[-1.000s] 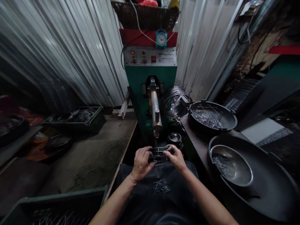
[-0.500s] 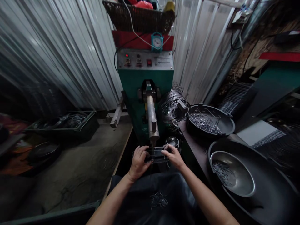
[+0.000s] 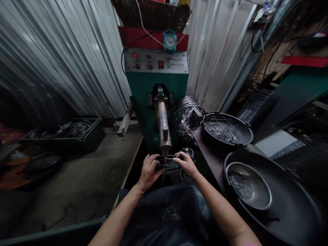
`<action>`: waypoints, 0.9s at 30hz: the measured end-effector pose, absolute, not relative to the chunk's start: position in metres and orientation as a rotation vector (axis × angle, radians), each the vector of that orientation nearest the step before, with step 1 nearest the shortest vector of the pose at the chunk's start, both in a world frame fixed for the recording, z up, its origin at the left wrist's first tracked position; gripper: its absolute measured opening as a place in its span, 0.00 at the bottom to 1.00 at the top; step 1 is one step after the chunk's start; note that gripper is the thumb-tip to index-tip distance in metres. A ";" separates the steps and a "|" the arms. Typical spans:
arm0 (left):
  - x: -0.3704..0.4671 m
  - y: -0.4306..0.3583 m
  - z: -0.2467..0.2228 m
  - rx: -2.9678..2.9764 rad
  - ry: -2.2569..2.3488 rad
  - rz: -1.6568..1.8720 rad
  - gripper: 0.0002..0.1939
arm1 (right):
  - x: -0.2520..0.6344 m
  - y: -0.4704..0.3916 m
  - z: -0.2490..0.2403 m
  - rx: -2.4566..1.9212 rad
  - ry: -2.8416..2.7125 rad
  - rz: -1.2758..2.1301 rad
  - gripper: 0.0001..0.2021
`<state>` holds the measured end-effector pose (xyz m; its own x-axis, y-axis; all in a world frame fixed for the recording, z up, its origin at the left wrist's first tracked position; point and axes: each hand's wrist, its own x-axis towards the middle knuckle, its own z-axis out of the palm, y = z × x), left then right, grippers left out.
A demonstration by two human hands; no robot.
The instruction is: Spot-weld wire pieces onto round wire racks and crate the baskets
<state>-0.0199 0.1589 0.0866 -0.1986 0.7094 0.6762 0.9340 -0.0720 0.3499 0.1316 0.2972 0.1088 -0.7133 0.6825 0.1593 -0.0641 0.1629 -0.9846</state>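
Note:
Between my hands is a small wire frame (image 3: pixel 169 166) of thin metal rods, held just under the tip of the spot welder's arm (image 3: pixel 164 131). My left hand (image 3: pixel 150 172) grips its left side, fingers curled over the top and thumb below. At the right end, my right hand (image 3: pixel 186 164) pinches a rod with thumb and fingers. The welder's green body (image 3: pixel 138 89) rises straight ahead. Several short bent wire pieces (image 3: pixel 171 214) lie on the dark apron (image 3: pixel 143 218) over my lap. The frame's lower part is too dark to make out.
To my right, a steel bowl (image 3: pixel 263 191) of small wire pieces sits in a large black pan (image 3: pixel 289 215). Behind it stands another pan (image 3: pixel 246 131) with wire parts. A wire coil (image 3: pixel 187 112) hangs beside the welder. A green bin (image 3: pixel 89 138) stands on the left.
The whole view has shifted slightly, so everything sits a little further left and higher. Both hands keep their grip on the wire frame beneath the welder tip.

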 end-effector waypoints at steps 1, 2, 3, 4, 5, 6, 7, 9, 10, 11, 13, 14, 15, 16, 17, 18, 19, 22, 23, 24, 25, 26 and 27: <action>-0.020 0.159 0.087 -1.774 -1.921 -1.144 0.10 | 0.130 0.299 0.108 -0.584 -1.844 1.627 0.13; -0.020 0.160 0.087 -1.769 -1.915 -1.151 0.10 | 0.129 0.300 0.107 -0.585 -1.839 1.644 0.13; -0.020 0.160 0.088 -1.767 -1.906 -1.158 0.11 | 0.128 0.301 0.106 -0.589 -1.834 1.655 0.13; -0.020 0.161 0.089 -1.765 -1.897 -1.165 0.11 | 0.128 0.301 0.106 -0.595 -1.828 1.661 0.13; -0.020 0.161 0.089 -1.762 -1.891 -1.172 0.12 | 0.127 0.302 0.105 -0.605 -1.823 1.661 0.13; -0.020 0.162 0.090 -1.762 -1.890 -1.177 0.12 | 0.126 0.302 0.105 -0.614 -1.818 1.659 0.13; -0.020 0.162 0.091 -1.762 -1.894 -1.185 0.12 | 0.126 0.302 0.105 -0.622 -1.812 1.660 0.13; -0.020 0.163 0.092 -1.767 -1.915 -1.202 0.12 | 0.125 0.301 0.105 -0.630 -1.789 1.671 0.13; -0.020 0.163 0.092 -1.770 -1.932 -1.211 0.12 | 0.125 0.301 0.105 -0.633 -1.778 1.682 0.13; -0.020 0.163 0.093 -1.775 -1.948 -1.218 0.12 | 0.125 0.301 0.104 -0.637 -1.770 1.691 0.13; -0.020 0.162 0.093 -1.784 -1.967 -1.224 0.12 | 0.126 0.301 0.104 -0.656 -1.770 1.695 0.13; -0.020 0.162 0.094 -1.785 -1.970 -1.224 0.13 | 0.126 0.301 0.103 -0.669 -1.779 1.689 0.13; -0.019 0.162 0.094 -1.785 -1.971 -1.224 0.13 | 0.126 0.301 0.103 -0.681 -1.789 1.679 0.13; -0.019 0.161 0.095 -1.785 -1.970 -1.223 0.13 | 0.126 0.301 0.103 -0.688 -1.800 1.665 0.13; -0.019 0.161 0.096 -1.782 -1.970 -1.224 0.12 | 0.126 0.301 0.103 -0.692 -1.809 1.648 0.13; -0.019 0.162 0.096 -1.781 -1.969 -1.224 0.12 | 0.126 0.301 0.104 -0.693 -1.820 1.632 0.13; -0.019 0.162 0.097 -1.783 -1.968 -1.225 0.12 | 0.125 0.301 0.104 -0.692 -1.830 1.618 0.13; -0.023 0.163 0.099 -1.817 -1.943 -1.228 0.12 | 0.127 0.302 0.103 -0.680 -1.849 1.592 0.13; -0.024 0.162 0.100 -1.833 -1.933 -1.221 0.12 | 0.129 0.303 0.101 -0.673 -1.840 1.585 0.12; -0.024 0.161 0.100 -1.840 -1.922 -1.206 0.11 | 0.133 0.305 0.099 -0.665 -1.812 1.581 0.12; -0.024 0.158 0.100 -1.830 -1.911 -1.183 0.11 | 0.138 0.308 0.095 -0.659 -1.771 1.581 0.11; -0.021 0.154 0.099 -1.804 -1.898 -1.154 0.12 | 0.143 0.312 0.090 -0.654 -1.728 1.591 0.12; -0.017 0.150 0.098 -1.768 -1.880 -1.128 0.14 | 0.150 0.316 0.084 -0.653 -1.697 1.613 0.12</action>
